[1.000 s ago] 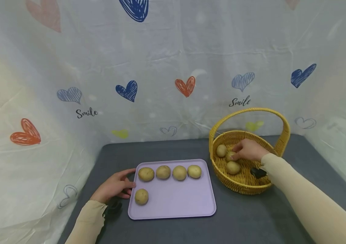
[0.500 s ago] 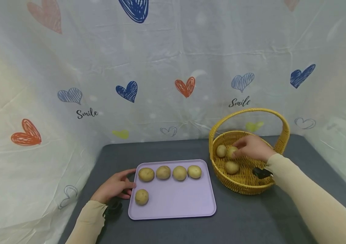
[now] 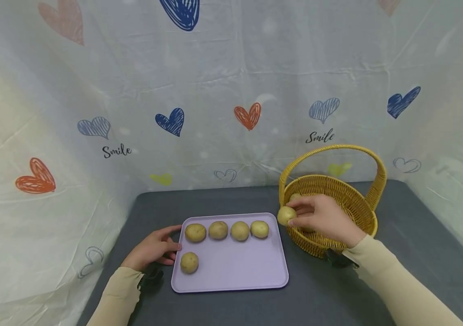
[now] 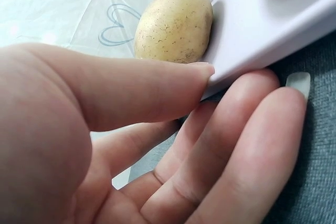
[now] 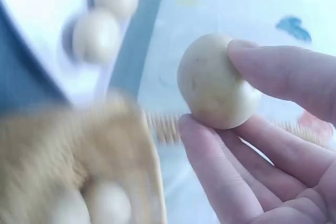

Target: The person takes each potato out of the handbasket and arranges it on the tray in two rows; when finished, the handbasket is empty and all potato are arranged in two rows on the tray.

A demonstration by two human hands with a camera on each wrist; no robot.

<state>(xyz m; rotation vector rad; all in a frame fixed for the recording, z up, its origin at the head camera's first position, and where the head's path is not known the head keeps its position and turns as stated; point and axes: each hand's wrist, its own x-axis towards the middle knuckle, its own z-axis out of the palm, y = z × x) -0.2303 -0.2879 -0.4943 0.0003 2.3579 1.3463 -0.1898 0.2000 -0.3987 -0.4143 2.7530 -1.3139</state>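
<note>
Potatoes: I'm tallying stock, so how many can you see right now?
7 visible. Four in a row at the tray's far edge, one near its left front, one held in the right hand, one in the basket. More may be hidden behind that hand.

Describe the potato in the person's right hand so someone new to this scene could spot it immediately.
Find the yellow wicker basket right of the lilac tray. At its left rim, the right hand pinches a potato in the air; the others lie on the tray or inside the basket.
</note>
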